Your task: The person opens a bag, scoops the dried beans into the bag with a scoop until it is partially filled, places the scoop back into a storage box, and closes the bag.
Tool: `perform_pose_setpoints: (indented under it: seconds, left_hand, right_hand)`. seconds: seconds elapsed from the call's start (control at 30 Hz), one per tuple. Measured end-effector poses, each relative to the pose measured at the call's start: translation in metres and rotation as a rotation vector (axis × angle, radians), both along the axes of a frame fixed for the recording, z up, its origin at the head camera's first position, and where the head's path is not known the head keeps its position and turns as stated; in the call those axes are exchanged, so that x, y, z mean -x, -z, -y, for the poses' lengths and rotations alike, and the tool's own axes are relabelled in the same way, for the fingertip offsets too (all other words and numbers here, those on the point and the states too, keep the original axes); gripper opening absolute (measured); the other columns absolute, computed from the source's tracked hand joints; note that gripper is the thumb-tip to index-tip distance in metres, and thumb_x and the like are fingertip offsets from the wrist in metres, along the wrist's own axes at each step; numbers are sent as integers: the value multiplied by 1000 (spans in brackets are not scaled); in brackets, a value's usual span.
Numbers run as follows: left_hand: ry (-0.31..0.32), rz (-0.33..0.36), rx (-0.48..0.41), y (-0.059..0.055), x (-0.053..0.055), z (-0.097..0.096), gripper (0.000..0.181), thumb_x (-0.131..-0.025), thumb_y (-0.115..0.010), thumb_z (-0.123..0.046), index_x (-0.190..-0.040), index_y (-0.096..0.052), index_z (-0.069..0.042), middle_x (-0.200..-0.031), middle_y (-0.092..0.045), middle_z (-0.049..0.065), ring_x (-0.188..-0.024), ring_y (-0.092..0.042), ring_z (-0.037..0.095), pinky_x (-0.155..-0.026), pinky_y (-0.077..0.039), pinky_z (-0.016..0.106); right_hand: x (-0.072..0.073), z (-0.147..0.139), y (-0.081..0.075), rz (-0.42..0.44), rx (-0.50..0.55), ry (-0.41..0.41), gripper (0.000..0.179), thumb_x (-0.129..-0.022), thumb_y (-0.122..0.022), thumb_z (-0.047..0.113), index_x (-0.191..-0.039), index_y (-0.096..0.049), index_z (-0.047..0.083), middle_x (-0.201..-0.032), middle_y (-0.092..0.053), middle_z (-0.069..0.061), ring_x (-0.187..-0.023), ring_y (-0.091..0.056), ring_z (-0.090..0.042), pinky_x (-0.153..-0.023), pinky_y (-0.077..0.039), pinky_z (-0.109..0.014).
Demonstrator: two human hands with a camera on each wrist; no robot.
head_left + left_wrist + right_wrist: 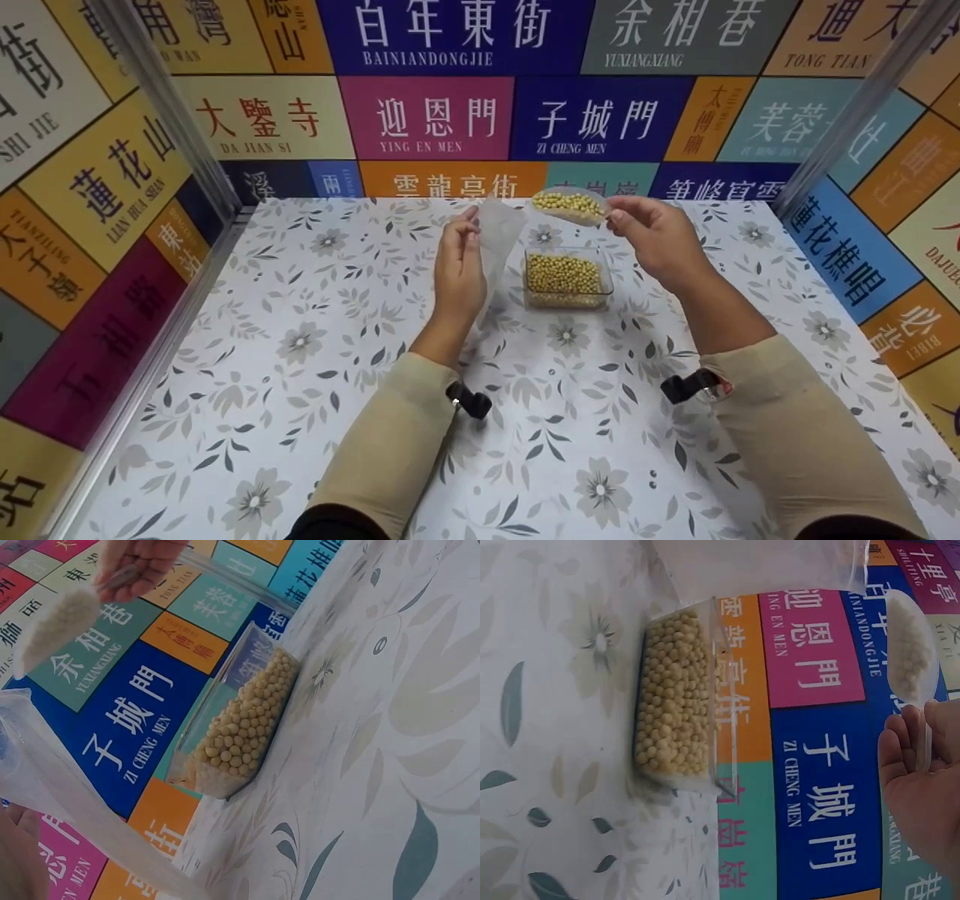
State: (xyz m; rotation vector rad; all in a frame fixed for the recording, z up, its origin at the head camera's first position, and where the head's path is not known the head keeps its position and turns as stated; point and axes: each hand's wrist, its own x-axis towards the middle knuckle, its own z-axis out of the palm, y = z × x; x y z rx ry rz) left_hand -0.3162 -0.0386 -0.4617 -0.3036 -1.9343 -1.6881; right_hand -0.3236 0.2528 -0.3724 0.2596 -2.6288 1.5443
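Note:
My right hand (664,240) pinches the short handle of a clear scoop (592,220) heaped with yellow soybeans (566,202). It hangs in the air above the back of a clear rectangular container (606,271), partly filled with more soybeans (559,274). To the container's left, my left hand (460,270) holds a translucent plastic bag (499,232) upright by its upper part. The bag (82,802) hangs down between hand and container in the left wrist view. In the right wrist view, curled fingers (904,742) wrap the scoop handle (924,739).
A white tablecloth (300,405) with grey flowers and leaves covers the table. Panels with coloured blocks of lettering (427,116) stand along the back and both sides, joined by metal corner posts (180,112). Black straps (469,400) sit at both wrists.

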Motion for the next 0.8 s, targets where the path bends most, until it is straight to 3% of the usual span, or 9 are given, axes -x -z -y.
perform_pose_setpoints:
  seconds: [0.17,0.3,0.43,0.6,0.8]
  left_hand:
    - [-13,9,3,-1,-1,0,19,-116,-43,-13,-121,-59,-4,-163,-61,9,-157,-52,24,-132,-42,37]
    - [-18,17,7,-1,-2,1,19,-116,-43,-14,-122,-59,-5,-163,-60,8,-157,-52,24,-131,-42,37]
    - [-12,17,-1,-2,-2,1,20,-117,-43,-14,-122,-59,-5,-163,-60,9,-156,-54,23,-130,-43,38]
    - [3,1,-14,-3,-1,2,20,-117,-42,-14,-120,-60,-5,-164,-59,11,-156,-53,26,-128,-46,41]
    - [-8,-2,-40,-3,1,2,19,-117,-43,-13,-119,-60,-6,-161,-62,10,-155,-55,26,-127,-47,39]
  right_hand:
    - [2,19,-26,4,-97,-72,38,-116,-57,39,-144,-72,18,-130,-75,-8,-120,-67,-23,-106,-55,-38]
    - [3,32,-49,34,-284,-114,42,-116,-55,43,-149,-69,22,-144,-70,-10,-129,-65,-29,-109,-55,-51]
    - [6,42,-66,9,-444,-153,44,-117,-53,40,-154,-65,18,-158,-60,-11,-140,-63,-33,-116,-54,-57]
    - [11,52,-73,-64,-534,-205,41,-118,-53,29,-152,-65,10,-154,-60,-14,-137,-64,-34,-115,-55,-54]
    - [14,56,-70,-116,-551,-256,37,-117,-55,21,-148,-68,6,-147,-64,-17,-136,-63,-37,-117,-53,-56]
